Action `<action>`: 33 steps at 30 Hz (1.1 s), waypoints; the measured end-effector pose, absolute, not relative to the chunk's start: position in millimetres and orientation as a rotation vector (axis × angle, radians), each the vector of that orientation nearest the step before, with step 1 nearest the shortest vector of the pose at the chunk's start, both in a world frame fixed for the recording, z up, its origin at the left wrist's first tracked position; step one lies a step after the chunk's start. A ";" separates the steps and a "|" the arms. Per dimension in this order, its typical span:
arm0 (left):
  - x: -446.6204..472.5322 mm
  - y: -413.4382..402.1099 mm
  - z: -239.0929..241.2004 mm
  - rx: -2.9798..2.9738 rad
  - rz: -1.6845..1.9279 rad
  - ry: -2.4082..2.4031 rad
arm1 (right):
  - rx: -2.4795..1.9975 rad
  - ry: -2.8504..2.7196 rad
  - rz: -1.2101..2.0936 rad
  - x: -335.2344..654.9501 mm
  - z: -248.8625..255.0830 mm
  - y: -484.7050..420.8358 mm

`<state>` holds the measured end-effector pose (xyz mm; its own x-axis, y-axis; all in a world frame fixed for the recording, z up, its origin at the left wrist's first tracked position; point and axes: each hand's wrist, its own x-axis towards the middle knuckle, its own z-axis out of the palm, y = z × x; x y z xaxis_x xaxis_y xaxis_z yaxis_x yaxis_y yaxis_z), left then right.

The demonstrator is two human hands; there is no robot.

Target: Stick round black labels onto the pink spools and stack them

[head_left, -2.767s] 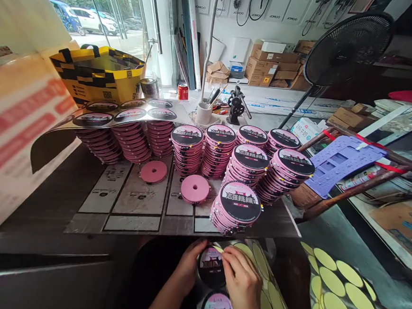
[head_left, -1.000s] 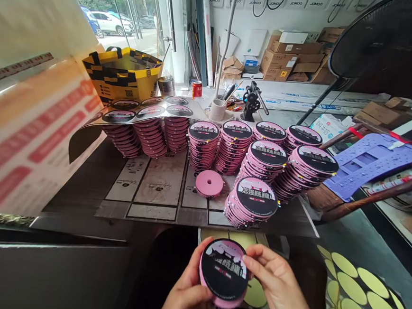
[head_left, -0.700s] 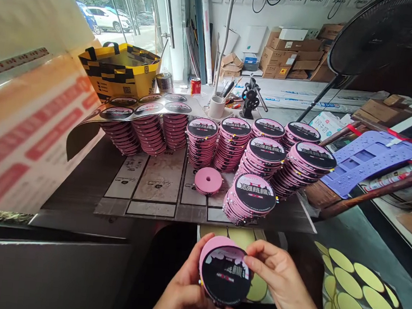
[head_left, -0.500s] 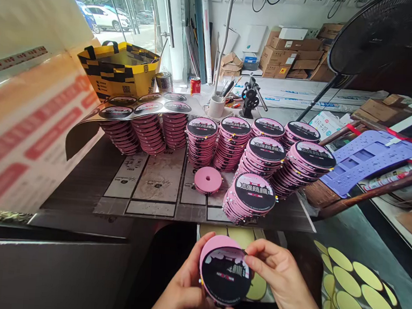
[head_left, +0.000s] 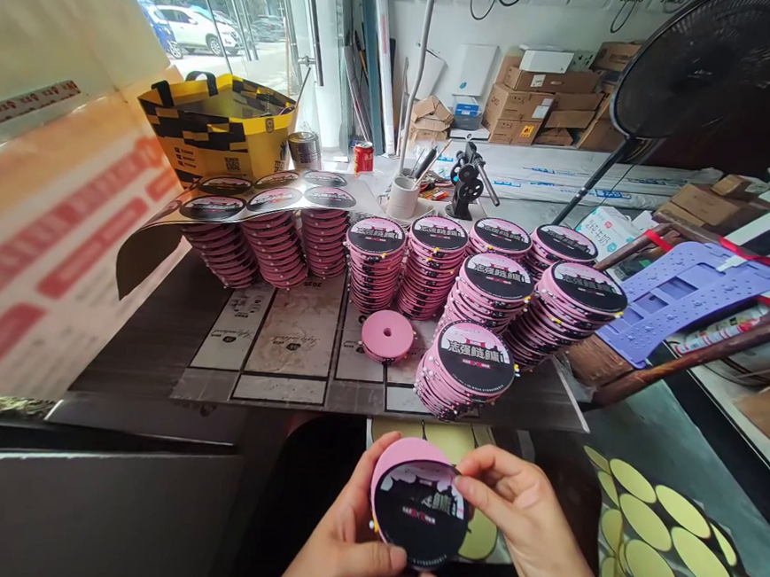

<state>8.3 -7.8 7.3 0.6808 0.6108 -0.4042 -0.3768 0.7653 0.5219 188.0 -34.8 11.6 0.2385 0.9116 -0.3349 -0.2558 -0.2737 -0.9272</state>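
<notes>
My left hand (head_left: 357,535) is wrapped round a pink foam spool (head_left: 405,451), its thumb pressing on the lower front. A round black printed sticker (head_left: 410,526) covers most of the spool, set low so a pink crescent shows above it. My right hand (head_left: 508,503) pinches the upper right edge of the sticker between thumb and fingertips. That edge looks lifted off the foam; how much is stuck down I cannot tell. On the table, a bare pink spool (head_left: 387,335) with a centre hole lies before stacks of labelled spools (head_left: 476,360) with small pins round their rims.
A sticker sheet (head_left: 329,197) lies over the stacks at left. Yellow backing sheets (head_left: 665,542) sit low right. A yellow bag (head_left: 217,129), a red can (head_left: 363,158), a white cup (head_left: 403,197) and a black clamp-like device (head_left: 465,181) stand behind. A fan (head_left: 695,73) rises at right.
My left thumb has come up onto the sticker's lower front. My right hand keeps its pinch almost unmoved. The view has shifted slightly.
</notes>
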 end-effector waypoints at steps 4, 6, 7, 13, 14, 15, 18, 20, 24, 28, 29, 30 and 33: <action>7.7 -7.8 5.8 0.428 0.573 0.596 | -1.394 -0.672 1.302 186.7 10.4 -33.8; 7.5 -8.2 5.3 0.429 0.573 0.595 | -1.399 -0.677 1.289 186.1 9.9 -33.5; 7.5 -8.5 5.1 0.428 0.576 0.594 | -1.401 -0.677 1.279 185.8 9.8 -33.6; 8.2 -10.5 3.6 0.447 0.610 0.556 | -1.425 -0.717 1.206 184.6 11.6 -36.8; 8.4 -10.7 3.4 0.452 0.612 0.550 | -1.432 -0.732 1.190 184.5 11.6 -37.6; 8.6 -11.0 3.2 0.457 0.615 0.545 | -1.438 -0.750 1.174 184.3 11.4 -38.2; 8.9 -11.7 3.1 0.475 0.625 0.535 | -1.452 -0.803 1.127 184.0 8.5 -39.4; 9.0 -12.0 3.7 0.483 0.634 0.533 | -1.462 -0.829 1.105 183.6 6.1 -40.0; 8.9 -12.3 6.6 0.506 0.635 0.544 | -1.483 -0.838 1.082 181.2 5.0 -40.4; 8.8 -12.3 8.2 0.526 0.642 0.553 | -1.503 -0.787 1.037 177.6 8.6 -39.1; 8.7 -12.2 8.2 0.524 0.642 0.554 | -1.503 -0.786 1.030 177.4 9.4 -38.9; 8.6 -12.1 8.0 0.521 0.637 0.556 | -1.503 -0.796 1.034 177.5 10.0 -38.7; 8.4 -11.8 8.0 0.520 0.631 0.562 | -1.504 -0.860 1.075 180.1 10.9 -38.8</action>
<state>8.4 -11.8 8.0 0.6716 0.6667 -0.3232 -0.3978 0.6925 0.6018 180.1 -38.8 10.9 0.3386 0.9220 -0.1876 -0.0189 -0.1926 -0.9811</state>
